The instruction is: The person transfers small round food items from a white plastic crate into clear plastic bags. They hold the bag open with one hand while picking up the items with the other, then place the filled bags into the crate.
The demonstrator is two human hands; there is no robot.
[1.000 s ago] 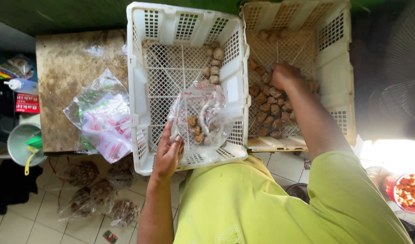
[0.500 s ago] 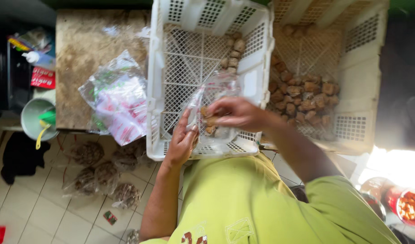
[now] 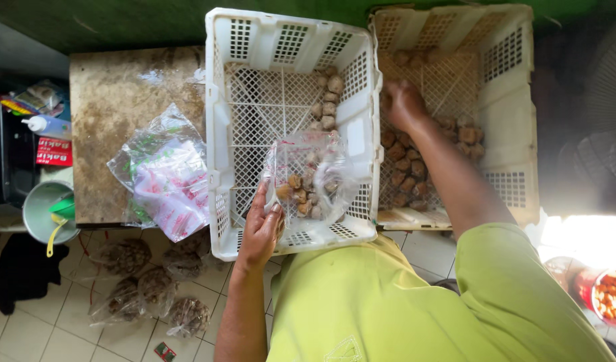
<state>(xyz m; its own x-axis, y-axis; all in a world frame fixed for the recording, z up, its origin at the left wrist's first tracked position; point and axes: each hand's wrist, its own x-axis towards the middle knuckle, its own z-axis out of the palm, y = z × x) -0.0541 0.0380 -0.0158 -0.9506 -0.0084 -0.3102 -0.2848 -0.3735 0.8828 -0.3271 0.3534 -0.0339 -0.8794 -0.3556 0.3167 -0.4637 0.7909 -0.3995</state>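
Note:
My left hand [image 3: 259,231] holds a clear plastic bag [image 3: 311,175] open over the near side of a white plastic crate [image 3: 221,134]; several small brown lumps lie inside the bag. More brown lumps [image 3: 326,102] sit along the white crate's right wall. My right hand [image 3: 403,104] reaches into the cream crate [image 3: 515,80] on the right, fingers closed down among the pile of brown lumps [image 3: 405,167]; what it grips is hidden.
A stack of clear bags with red and green print [image 3: 164,177] lies on a worn brown table [image 3: 113,114]. Several filled bags of lumps [image 3: 147,285] rest on the tiled floor. A pale bucket [image 3: 43,211] stands at left, a red bowl [image 3: 612,295] at lower right.
My right hand has left the bag's mouth and moved right and away into the cream crate. My left hand still holds the bag in place.

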